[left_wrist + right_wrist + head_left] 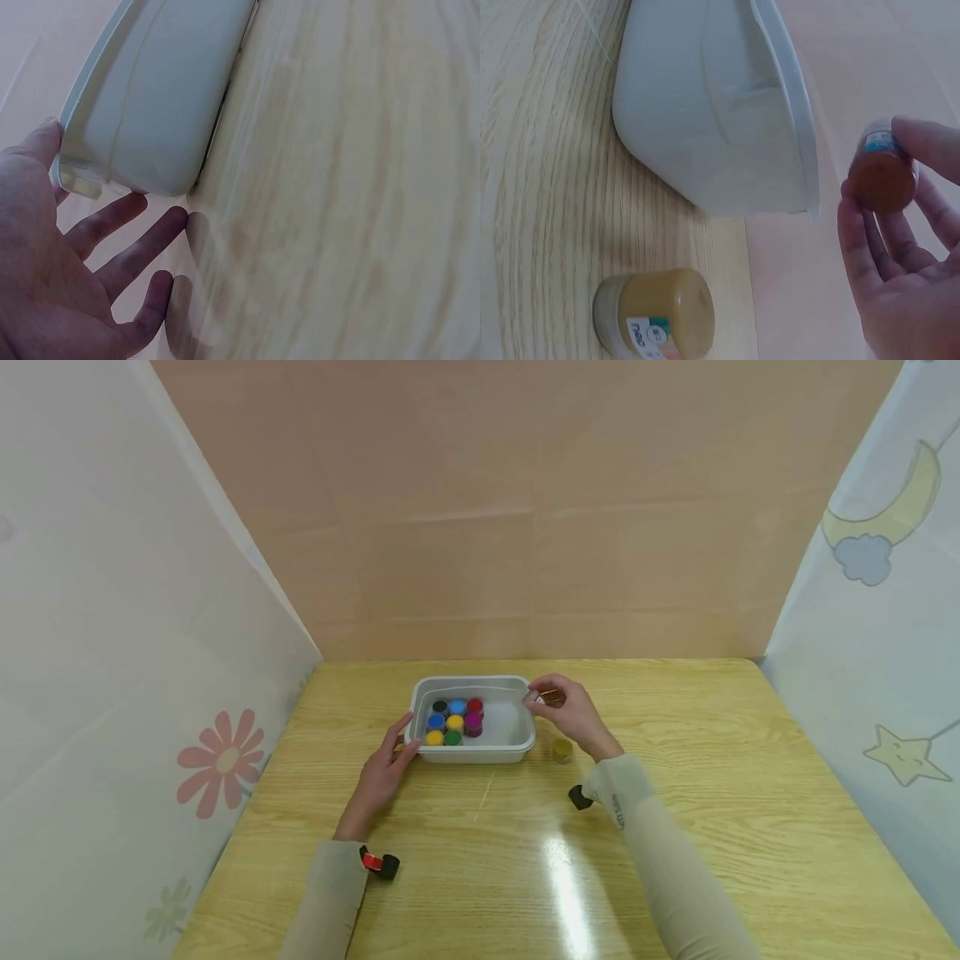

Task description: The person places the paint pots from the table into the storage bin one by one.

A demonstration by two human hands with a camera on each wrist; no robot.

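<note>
A white plastic tray (510,753) holds several small paint jars (455,723) with colored tops in its left half. My left hand (381,774) touches the tray's left end, with the thumb at the rim and the other fingers spread along the end wall (154,112). Above the right rim, my right hand (576,714) pinches a small paint jar (883,181) between thumb and fingers. That jar is tilted, and its reddish-brown bottom faces the right wrist camera. An ochre paint jar (562,750) stands on the table right of the tray.
The wooden table (465,843) meets a brown paper-like wall (540,568) at the back. Patterned sheets hang on the left (135,635) and right (885,643). Dark wrist cameras (386,867) are strapped to both sleeves.
</note>
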